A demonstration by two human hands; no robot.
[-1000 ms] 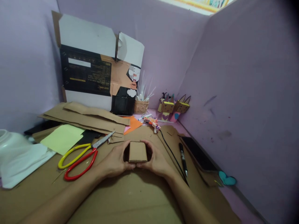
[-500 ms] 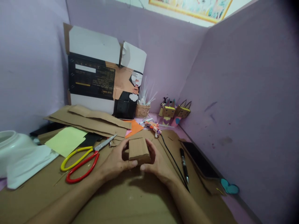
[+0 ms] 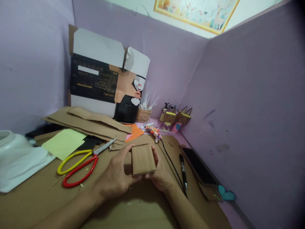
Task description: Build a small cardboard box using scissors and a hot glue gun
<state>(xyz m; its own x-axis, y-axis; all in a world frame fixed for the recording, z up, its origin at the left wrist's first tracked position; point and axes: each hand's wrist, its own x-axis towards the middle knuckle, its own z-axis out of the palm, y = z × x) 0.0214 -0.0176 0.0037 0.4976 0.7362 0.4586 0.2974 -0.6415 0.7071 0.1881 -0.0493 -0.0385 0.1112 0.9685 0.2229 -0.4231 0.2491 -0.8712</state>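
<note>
Both of my hands hold a small cardboard box [image 3: 143, 159] above the cardboard-covered tabletop. Its flat square face is turned up toward me. My left hand [image 3: 119, 171] wraps the left side, with the thumb tucked at the lower edge. On the other side my right hand [image 3: 161, 175] grips the box, fingers behind the right edge and thumb underneath. Parts of the fingers are hidden by the box. Left of my hands lie scissors [image 3: 94, 153] with one yellow and one red handle, their blades apart from the box.
Cardboard strips [image 3: 95, 122] and yellow-green paper [image 3: 64, 143] lie back left, near a white jar [image 3: 14, 149]. An unfolded printed carton [image 3: 95, 79] leans on the wall. A patterned glue gun [image 3: 154, 132], pen [image 3: 183, 171], phone [image 3: 199, 165] and cardboard animal figures [image 3: 169, 117] are right.
The box has been tilted so its top face turns more toward me, and my thumbs have slid down to its lower edge. The camera view has shifted slightly.
</note>
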